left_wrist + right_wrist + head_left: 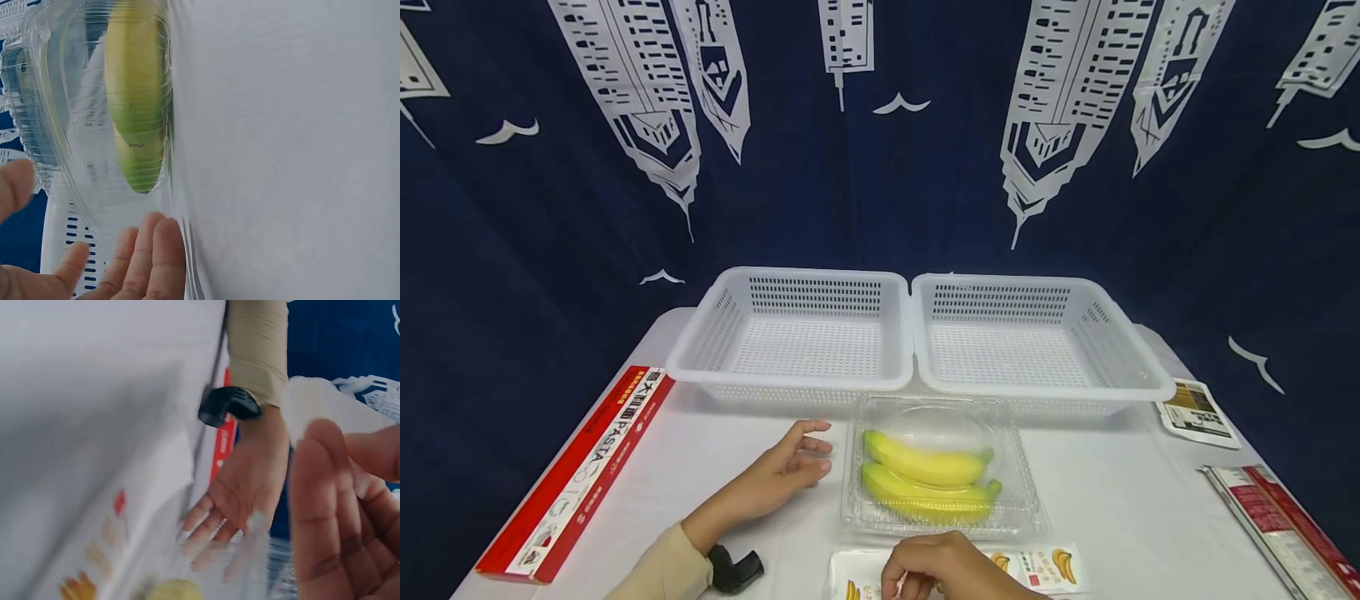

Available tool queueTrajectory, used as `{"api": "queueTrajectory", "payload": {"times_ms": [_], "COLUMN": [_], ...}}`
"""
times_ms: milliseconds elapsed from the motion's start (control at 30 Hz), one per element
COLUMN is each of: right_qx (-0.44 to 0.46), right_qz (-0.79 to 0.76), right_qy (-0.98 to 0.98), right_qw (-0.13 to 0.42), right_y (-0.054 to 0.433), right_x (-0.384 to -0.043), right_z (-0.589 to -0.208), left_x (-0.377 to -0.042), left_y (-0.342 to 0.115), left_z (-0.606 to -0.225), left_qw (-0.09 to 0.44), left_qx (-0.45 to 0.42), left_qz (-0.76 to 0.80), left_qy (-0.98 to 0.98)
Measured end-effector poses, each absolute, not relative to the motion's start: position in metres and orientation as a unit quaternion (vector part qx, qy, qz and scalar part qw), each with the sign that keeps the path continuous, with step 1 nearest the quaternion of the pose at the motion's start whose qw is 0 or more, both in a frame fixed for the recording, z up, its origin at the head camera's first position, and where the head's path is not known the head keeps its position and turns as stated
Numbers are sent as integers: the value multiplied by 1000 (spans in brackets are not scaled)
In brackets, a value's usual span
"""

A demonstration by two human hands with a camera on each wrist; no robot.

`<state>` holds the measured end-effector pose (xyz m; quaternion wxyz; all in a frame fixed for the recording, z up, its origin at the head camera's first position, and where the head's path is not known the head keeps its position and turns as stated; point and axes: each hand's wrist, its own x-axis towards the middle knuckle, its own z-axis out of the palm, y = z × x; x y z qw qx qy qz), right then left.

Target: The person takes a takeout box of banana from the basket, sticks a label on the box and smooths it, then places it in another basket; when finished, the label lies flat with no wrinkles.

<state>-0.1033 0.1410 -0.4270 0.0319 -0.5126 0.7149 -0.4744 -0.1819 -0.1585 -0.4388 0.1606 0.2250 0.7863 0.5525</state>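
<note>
My left hand (775, 479) is just left of a clear plastic clamshell box (1018, 500), fingers loosely bent and holding nothing. Two yellow bananas with green ends (925, 462) lie inside the box, whose lid covers them. In the left wrist view, the box (81, 162) stands just beyond my spread fingers (165, 250). My right hand (955, 567) is curled over a white strip printed with bananas (1048, 567), in front of the box. In the right wrist view, its thumb and forefinger pinch a pale flat piece (312, 397); the hand partly hides the strip.
Two white plastic baskets (812, 385) stand side by side behind the box. A red pasta box (576, 471) lies along the left edge. On the right lie a small packet (1198, 414) and a red and silver package (1285, 529). A dark patterned curtain (880, 192) hangs behind.
</note>
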Motion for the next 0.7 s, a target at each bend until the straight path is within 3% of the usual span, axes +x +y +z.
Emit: {"api": "queueTrajectory", "payload": {"times_ms": [400,700], "right_qx": [-449,-351], "right_qz": [-521,-568], "right_qy": [722,738], "right_qw": [-74,-97], "right_y": [168,177], "right_x": [-118,-128], "right_z": [-396,-383], "left_x": [-192,-207], "left_y": [-144,-133], "left_z": [-427,-430], "left_qw": [127,141], "left_qx": [287,312], "left_qz": [549,557], "left_qy": [775,757]}}
